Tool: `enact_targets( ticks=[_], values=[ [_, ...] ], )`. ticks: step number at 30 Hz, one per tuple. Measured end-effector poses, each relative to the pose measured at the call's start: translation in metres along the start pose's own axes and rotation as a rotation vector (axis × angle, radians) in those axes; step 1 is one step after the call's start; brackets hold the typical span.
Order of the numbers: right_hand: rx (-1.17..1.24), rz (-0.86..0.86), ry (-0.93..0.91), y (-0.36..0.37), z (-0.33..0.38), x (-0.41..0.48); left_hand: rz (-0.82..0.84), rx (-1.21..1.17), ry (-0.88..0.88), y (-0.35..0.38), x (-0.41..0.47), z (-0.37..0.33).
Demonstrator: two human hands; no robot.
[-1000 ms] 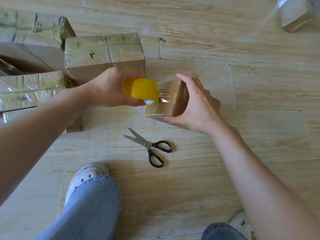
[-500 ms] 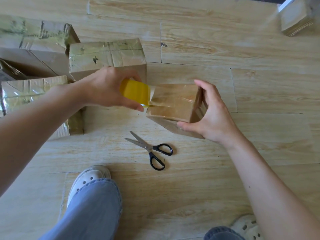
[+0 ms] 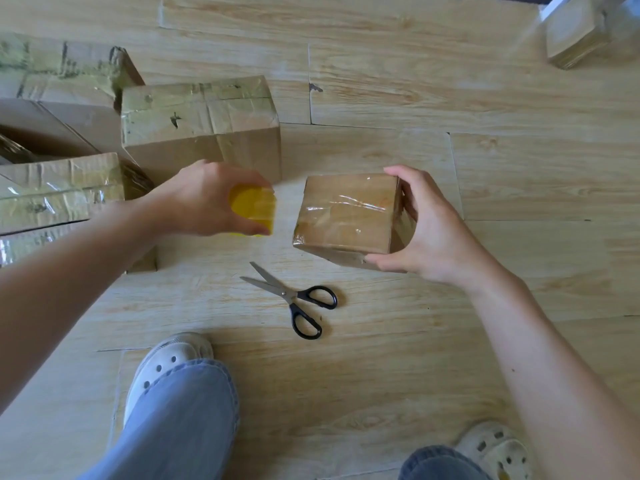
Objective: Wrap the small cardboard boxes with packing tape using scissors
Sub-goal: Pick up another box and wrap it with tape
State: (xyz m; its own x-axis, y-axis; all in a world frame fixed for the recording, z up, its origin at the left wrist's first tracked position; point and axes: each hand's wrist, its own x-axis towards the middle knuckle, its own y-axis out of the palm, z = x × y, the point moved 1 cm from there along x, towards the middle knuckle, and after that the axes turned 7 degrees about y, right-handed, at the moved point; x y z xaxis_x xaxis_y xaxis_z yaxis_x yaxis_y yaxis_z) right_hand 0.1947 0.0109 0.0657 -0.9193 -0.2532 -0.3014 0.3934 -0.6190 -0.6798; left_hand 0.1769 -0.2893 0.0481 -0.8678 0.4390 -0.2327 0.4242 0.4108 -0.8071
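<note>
The right hand [image 3: 437, 231] grips the small cardboard box [image 3: 346, 213] by its right end, with the thumb curled under the near lower edge and the fingers [image 3: 410, 181] hooked over the far upper corner. The box is lifted and tilted. Its broad face, glossy with clear tape, is turned up toward the camera, and its slightly longer side runs left to right. The left hand [image 3: 204, 199] is just left of the box and apart from it, its fingers curled round a yellow tape roll [image 3: 252, 207] that is blurred. A faint pale streak reaches from the roll toward the box's upper left corner, but it is too smeared to tell whether it is tape. The scissors [image 3: 294, 296] lie flat on the wooden floor [image 3: 450, 341], just below the box and between the two hands. Their blades are parted a little and point away and to the left, while the black handles point back to the right. Several larger taped boxes [image 3: 201, 123] stand at the left, and another box [image 3: 571, 32] sits far off at the upper right. Two pale clogs [image 3: 166, 358] and blue trouser legs [image 3: 180, 420] show at the bottom.
</note>
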Motion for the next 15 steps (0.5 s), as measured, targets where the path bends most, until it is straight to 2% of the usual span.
enact_targets(
  ticks=[2,6,9,15],
  values=[
    [0.016,0.015,0.042,-0.008,-0.008,-0.002,-0.04,-0.041,0.032,0.001,0.001,-0.004],
    [-0.112,0.046,0.138,-0.026,-0.024,-0.011,-0.097,-0.129,0.107,0.006,0.012,-0.019],
    [-0.176,0.047,0.169,-0.031,-0.029,-0.016,-0.088,-0.082,0.117,0.015,0.022,-0.024],
    [-0.141,0.044,0.199,-0.033,-0.035,-0.021,-0.089,-0.062,0.14,0.018,0.031,-0.023]
  ],
)
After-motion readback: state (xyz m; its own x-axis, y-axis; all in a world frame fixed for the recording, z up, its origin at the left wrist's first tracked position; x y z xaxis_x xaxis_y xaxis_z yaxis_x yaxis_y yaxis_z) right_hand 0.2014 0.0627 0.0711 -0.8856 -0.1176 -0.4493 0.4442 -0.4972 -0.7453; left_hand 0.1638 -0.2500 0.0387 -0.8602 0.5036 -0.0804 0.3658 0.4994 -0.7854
